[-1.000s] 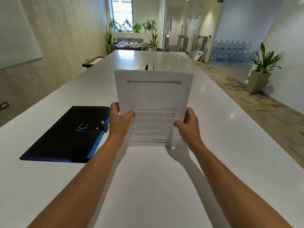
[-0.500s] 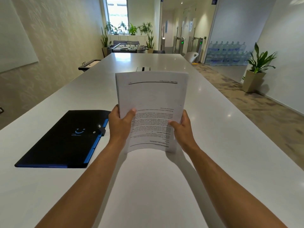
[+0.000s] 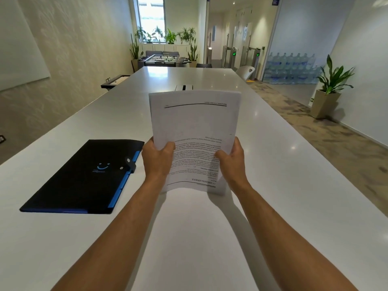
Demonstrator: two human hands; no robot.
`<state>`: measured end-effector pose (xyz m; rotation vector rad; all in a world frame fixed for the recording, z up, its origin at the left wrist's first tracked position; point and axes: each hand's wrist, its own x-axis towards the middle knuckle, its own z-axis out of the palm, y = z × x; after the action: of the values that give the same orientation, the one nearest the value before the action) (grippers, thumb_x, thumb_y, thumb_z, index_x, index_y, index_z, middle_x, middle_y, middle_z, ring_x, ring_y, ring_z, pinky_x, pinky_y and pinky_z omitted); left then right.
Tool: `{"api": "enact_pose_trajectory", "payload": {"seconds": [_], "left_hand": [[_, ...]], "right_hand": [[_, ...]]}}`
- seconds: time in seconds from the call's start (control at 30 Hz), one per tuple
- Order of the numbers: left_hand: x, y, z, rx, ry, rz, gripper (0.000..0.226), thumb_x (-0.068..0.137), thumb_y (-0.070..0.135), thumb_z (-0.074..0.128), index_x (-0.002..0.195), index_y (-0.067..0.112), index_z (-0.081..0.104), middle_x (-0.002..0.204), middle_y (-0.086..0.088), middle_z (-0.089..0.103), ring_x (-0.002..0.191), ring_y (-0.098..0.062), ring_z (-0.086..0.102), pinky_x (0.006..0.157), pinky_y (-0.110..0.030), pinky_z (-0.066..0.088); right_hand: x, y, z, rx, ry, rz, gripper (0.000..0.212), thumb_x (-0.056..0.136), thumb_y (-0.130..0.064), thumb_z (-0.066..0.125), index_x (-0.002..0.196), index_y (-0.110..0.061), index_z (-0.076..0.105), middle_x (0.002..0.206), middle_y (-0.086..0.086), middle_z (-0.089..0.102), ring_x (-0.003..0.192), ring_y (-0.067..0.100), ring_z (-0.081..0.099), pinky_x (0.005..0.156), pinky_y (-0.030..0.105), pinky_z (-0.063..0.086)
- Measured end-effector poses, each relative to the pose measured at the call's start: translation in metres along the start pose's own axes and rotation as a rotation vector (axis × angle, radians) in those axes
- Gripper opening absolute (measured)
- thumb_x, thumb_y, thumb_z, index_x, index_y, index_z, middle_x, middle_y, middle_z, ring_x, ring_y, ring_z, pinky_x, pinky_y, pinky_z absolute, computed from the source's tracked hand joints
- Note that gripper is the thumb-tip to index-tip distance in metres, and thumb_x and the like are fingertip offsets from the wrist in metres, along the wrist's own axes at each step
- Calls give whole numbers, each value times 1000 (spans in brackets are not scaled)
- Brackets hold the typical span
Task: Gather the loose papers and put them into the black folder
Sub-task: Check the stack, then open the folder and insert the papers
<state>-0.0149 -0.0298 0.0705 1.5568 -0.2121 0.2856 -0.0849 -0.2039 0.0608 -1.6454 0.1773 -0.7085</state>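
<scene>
I hold a stack of white printed papers upright above the white table, text upside down toward me. My left hand grips the stack's lower left edge and my right hand grips its lower right edge. The stack's bottom edge hangs just above the table. The black folder lies flat and closed on the table to the left of my left hand, with blue tabs along its right edge and a snap strap.
A cable slot is set in the table beyond the papers. A potted plant stands on the floor at right. A small side table sits by the left wall, a foosball table at the far end.
The stack has been squared up and drawn slightly narrower; both hands stay on its lower edges. The view has shifted a little; the folder has not moved.
</scene>
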Motion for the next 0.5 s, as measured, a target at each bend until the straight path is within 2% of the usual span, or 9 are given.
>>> {"api": "enact_pose_trajectory", "payload": {"seconds": [0.07, 0.17, 0.27, 0.33, 0.4, 0.47, 0.5], "left_hand": [[1, 0, -1, 11, -21, 1, 16, 79, 30, 63, 94, 25, 65, 88, 3, 70, 77, -18, 69, 52, -15, 51], [3, -2, -1, -1, -42, -26, 15, 84, 29, 65, 98, 23, 67, 91, 1, 72, 80, -19, 70, 60, -26, 55], [2, -2, 3, -43, -56, -52, 18, 88, 26, 64, 104, 19, 67, 95, 0, 73, 81, -18, 70, 62, -26, 56], [3, 0, 5, -82, -41, -60, 17, 88, 25, 64, 104, 20, 66, 94, 1, 73, 80, -16, 71, 59, -21, 55], [6, 4, 6, -165, -9, -104, 16, 86, 24, 65, 102, 21, 66, 92, 1, 73, 81, -18, 71, 60, -23, 56], [8, 7, 8, -292, 12, -183, 16, 83, 24, 67, 99, 24, 65, 87, 4, 74, 81, -19, 72, 59, -26, 57], [8, 9, 10, -368, 15, -237, 18, 82, 24, 68, 100, 26, 64, 86, 5, 75, 80, -18, 73, 59, -29, 58]], "right_hand": [[3, 2, -2, -1, -7, 15, 38, 86, 0, 57, 116, -22, 51, 112, 0, 66, 98, 13, 65, 61, 17, 56], [5, 3, -5, -24, -22, 17, 37, 87, -2, 59, 116, -24, 49, 112, -3, 64, 98, 11, 64, 60, 16, 57], [4, 3, -5, -24, 61, 25, 39, 92, -19, 62, 122, -29, 40, 112, -9, 60, 97, 5, 63, 73, 21, 60], [1, 7, -4, -53, 258, 57, 59, 88, -34, 69, 134, -31, 31, 123, -4, 53, 110, 8, 55, 88, 24, 52], [-4, 12, -3, -67, 439, 145, 81, 82, -39, 75, 145, -29, 24, 141, 1, 42, 130, 17, 41, 104, 38, 42], [-7, 16, -4, 73, 509, 300, 93, 80, -37, 78, 150, -26, 18, 147, 4, 36, 132, 20, 41, 105, 41, 42], [-8, 16, -3, 212, 509, 385, 93, 81, -33, 78, 151, -25, 17, 145, 5, 40, 124, 19, 49, 97, 39, 47]]}}
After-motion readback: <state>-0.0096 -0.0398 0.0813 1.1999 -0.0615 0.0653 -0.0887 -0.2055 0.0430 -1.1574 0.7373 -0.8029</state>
